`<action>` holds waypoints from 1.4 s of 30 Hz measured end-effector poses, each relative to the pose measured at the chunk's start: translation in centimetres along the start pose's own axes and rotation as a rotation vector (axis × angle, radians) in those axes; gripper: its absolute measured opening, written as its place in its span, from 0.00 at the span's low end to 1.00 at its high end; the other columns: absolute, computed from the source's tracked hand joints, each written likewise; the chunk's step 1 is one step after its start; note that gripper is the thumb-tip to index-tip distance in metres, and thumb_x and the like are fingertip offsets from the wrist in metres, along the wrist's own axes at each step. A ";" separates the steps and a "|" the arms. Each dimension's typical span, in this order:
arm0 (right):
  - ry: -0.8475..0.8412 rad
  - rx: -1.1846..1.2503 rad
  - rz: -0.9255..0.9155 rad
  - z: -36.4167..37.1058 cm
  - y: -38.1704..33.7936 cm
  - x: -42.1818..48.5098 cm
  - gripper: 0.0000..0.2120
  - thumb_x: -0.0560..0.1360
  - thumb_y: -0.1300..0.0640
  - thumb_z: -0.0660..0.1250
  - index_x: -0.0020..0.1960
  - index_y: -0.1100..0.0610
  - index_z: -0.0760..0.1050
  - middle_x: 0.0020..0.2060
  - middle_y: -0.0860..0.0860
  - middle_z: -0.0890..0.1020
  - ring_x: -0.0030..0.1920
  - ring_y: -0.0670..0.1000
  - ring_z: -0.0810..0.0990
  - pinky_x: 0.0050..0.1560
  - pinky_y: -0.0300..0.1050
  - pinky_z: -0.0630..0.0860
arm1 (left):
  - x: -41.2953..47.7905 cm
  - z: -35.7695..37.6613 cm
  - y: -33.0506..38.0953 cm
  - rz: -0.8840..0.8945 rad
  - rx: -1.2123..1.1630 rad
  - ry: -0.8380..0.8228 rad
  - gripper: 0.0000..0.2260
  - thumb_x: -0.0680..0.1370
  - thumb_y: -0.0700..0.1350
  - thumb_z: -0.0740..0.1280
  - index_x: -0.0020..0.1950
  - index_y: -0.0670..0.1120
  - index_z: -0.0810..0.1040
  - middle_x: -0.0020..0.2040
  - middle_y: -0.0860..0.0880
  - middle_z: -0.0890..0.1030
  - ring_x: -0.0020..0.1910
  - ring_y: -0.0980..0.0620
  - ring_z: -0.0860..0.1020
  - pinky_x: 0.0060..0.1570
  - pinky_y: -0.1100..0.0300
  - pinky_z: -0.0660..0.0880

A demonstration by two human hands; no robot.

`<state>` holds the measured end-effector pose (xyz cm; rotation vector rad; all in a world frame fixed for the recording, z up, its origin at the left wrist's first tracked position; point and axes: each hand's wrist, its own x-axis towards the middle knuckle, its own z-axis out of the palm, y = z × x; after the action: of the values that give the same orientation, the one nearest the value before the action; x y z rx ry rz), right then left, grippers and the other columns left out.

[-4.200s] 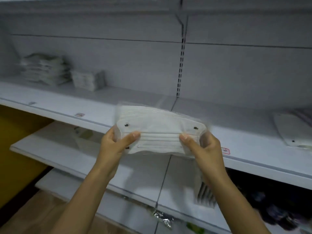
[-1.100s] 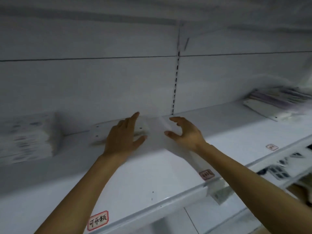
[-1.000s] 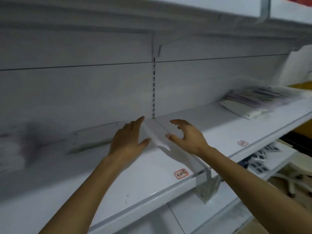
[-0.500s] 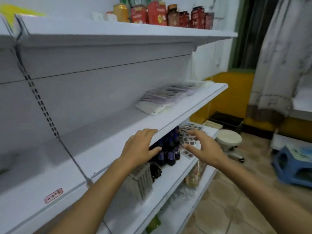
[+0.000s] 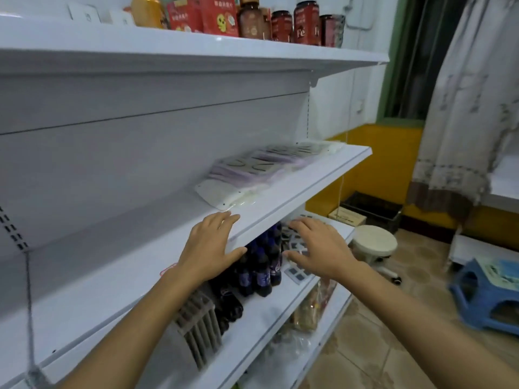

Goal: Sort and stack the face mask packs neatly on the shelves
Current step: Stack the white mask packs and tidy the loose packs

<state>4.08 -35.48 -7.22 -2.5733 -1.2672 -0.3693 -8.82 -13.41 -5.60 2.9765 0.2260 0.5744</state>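
Mask packs (image 5: 247, 175) lie on white shelf (image 5: 295, 189); tiled floor (image 5: 393, 327) below.

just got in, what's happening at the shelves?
A person is mid-restock. Both hands are empty: the left hand and right hand reach, fingers spread, toward the face mask packs lying in a loose row on the middle shelf. Nothing is gripped yet.

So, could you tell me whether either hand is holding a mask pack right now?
No, the left hand and right hand are open and hold nothing; the mask packs lie on the shelf.
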 end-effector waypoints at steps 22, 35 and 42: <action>0.080 0.162 -0.075 3.1 12.2 25.3 0.26 0.77 0.43 0.64 0.70 0.55 0.70 0.67 0.51 0.74 0.67 0.53 0.72 0.63 0.48 0.69 | 23.9 7.7 -6.9 -0.057 -0.232 0.164 0.23 0.70 0.62 0.66 0.58 0.48 0.78 0.55 0.54 0.79 0.55 0.57 0.75 0.54 0.58 0.73; 0.071 0.583 -0.397 3.8 9.3 42.6 0.20 0.79 0.46 0.63 0.68 0.52 0.72 0.64 0.50 0.76 0.65 0.51 0.72 0.62 0.45 0.68 | 30.4 7.2 -6.3 -0.500 -0.177 0.165 0.22 0.83 0.50 0.57 0.76 0.47 0.62 0.75 0.48 0.65 0.72 0.48 0.65 0.68 0.55 0.62; -0.167 0.219 -0.596 12.8 10.2 42.7 0.33 0.75 0.42 0.39 0.62 0.52 0.77 0.57 0.55 0.81 0.60 0.57 0.77 0.63 0.54 0.69 | 30.3 12.1 -5.0 -0.673 -0.106 0.040 0.22 0.79 0.53 0.54 0.71 0.49 0.70 0.73 0.49 0.68 0.72 0.49 0.65 0.67 0.56 0.61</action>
<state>38.94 -5.86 -6.19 -2.0378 -2.0048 -0.1073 22.88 -4.35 -6.46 2.5450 1.0970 0.5257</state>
